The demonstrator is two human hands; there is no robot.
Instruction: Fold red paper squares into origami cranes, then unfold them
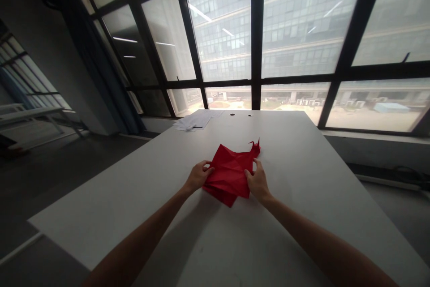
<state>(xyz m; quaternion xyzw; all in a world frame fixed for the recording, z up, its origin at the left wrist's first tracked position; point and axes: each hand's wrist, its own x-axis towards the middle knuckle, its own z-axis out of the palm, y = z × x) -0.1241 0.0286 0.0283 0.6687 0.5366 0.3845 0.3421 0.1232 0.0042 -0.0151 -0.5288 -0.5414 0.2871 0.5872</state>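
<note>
A creased sheet of red paper (230, 168) is held up between my two hands over the white table. My left hand (199, 176) pinches its left edge, thumb on the near face. At the right edge, my right hand (258, 180) grips it between thumb and fingers. Beneath it, more red paper (224, 196) shows at the lower left; whether it is a separate sheet I cannot tell. Just behind the sheet's upper right corner stands a small folded red paper crane (256, 147), its lower part partly hidden.
White papers (195, 121) lie at the table's far left, with a dark thin item on them. A round dark hole (232, 114) is near the far edge of the white table (134, 188). Large windows rise behind; a blue curtain (90, 63) hangs left.
</note>
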